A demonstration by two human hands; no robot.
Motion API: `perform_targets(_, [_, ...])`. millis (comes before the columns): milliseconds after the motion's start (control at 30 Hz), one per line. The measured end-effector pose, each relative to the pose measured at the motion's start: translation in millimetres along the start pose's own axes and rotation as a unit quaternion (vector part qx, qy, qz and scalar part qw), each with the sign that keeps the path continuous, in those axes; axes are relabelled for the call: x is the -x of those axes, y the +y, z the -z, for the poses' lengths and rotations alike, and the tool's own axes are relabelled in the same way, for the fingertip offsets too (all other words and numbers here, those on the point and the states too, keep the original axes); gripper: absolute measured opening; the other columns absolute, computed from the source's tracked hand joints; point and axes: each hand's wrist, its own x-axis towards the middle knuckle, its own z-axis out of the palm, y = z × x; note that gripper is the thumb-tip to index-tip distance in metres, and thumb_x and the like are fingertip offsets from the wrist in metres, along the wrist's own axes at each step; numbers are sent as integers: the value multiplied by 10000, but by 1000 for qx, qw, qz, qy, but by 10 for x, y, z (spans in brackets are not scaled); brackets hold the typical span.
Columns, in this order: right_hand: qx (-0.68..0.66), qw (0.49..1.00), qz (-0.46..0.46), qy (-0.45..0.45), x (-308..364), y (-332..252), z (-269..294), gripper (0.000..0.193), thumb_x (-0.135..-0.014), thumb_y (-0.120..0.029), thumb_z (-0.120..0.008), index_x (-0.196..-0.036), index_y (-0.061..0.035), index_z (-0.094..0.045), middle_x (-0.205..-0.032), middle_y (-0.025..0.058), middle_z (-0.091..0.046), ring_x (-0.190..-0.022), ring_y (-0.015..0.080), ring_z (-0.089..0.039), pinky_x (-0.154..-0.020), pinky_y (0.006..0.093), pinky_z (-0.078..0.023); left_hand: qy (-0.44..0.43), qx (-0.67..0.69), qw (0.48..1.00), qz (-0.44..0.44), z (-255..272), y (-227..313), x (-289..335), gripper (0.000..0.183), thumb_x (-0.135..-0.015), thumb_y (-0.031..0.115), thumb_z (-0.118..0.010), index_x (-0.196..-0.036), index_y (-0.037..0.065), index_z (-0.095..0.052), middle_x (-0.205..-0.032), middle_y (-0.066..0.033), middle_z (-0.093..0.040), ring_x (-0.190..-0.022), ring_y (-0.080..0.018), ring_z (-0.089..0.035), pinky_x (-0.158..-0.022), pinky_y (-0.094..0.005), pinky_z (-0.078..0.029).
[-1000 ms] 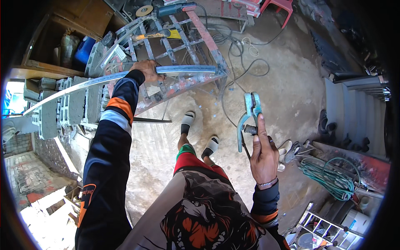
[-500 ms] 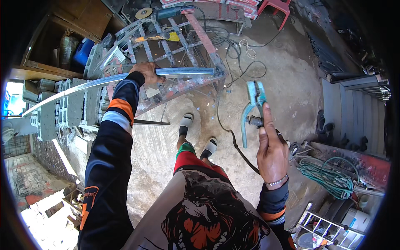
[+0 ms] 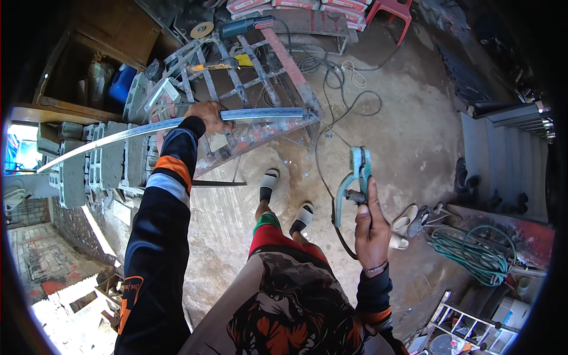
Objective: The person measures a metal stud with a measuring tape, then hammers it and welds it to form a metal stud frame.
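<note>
My left hand (image 3: 207, 117) is closed around a long silver metal tube (image 3: 266, 113), pressing it onto a paint-stained metal work frame (image 3: 290, 71). The tube's right end lies by the frame's right corner; its other end runs far out to the left over grey hollow blocks. In my right hand (image 3: 373, 236) is a teal welding electrode holder (image 3: 355, 174), with its dark cable hanging below. A thin electrode (image 3: 333, 131) reaches from its jaws toward the tube's right end; whether the tip touches cannot be told.
A hammer (image 3: 214, 65) and an angle grinder (image 3: 248, 26) rest on the frame. Cables (image 3: 340, 77) loop over the floor beyond it. Hollow blocks (image 3: 109, 157) are stacked at left. On the right are a coiled green hose (image 3: 473, 254), shoes (image 3: 404, 220) and stairs (image 3: 509, 160).
My right hand has moved left and nearer to me, turning the electrode holder more upright. The electrode now shows against the floor. My left hand stays on the tube.
</note>
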Motion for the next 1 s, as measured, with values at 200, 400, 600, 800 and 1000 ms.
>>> perform_targets(200, [-243, 961, -128, 17, 172, 175, -268, 552, -1077, -237, -426, -1577, -89, -245, -706, -40, -467, -525, 15, -402, -474, 186, -350, 43, -7, 999, -1, -76, -23, -34, 506, -695, 582, -702, -1080, 259, -760, -1046, -74, -744, -960, -299, -700, -881, -388, -541])
perform_targets(400, [-192, 976, -83, 51, 301, 379, -209, 559, -1066, -209, -432, -1573, -62, -247, -679, -47, -454, -541, 26, -398, -489, 201, -357, 27, 10, 999, -24, -34, 12, -22, 487, -715, 595, -711, -1041, 239, -773, -1091, -52, -734, -988, -286, -693, -883, -376, -533])
perform_targets(600, [-50, 997, 34, 49, 368, 405, -187, 528, -1024, -198, -505, -1480, 45, -394, -1026, 166, -695, -796, 185, -646, -726, 318, -522, -2, 23, 1000, -14, 58, 62, 33, 664, -692, 634, -712, -1192, 197, -715, -1104, -105, -734, -1030, -283, -694, -939, -377, -527])
perform_targets(800, [-52, 997, 50, 23, 393, 347, -142, 490, -998, -127, -521, -1441, 67, -439, -1179, 263, -658, -984, 317, -691, -869, 392, -527, 12, 27, 1000, -4, 43, 71, 38, 643, -693, 623, -722, -1157, 178, -724, -1074, -97, -743, -1000, -281, -704, -929, -367, -531])
perform_targets(1000, [-46, 998, 50, -3, 382, 352, -118, 475, -994, -100, -514, -1435, 64, -452, -1079, 249, -678, -916, 306, -691, -822, 377, -533, 37, 30, 999, -8, -28, 40, 18, 547, -696, 571, -735, -1089, 190, -745, -1032, -93, -747, -965, -283, -707, -891, -370, -536])
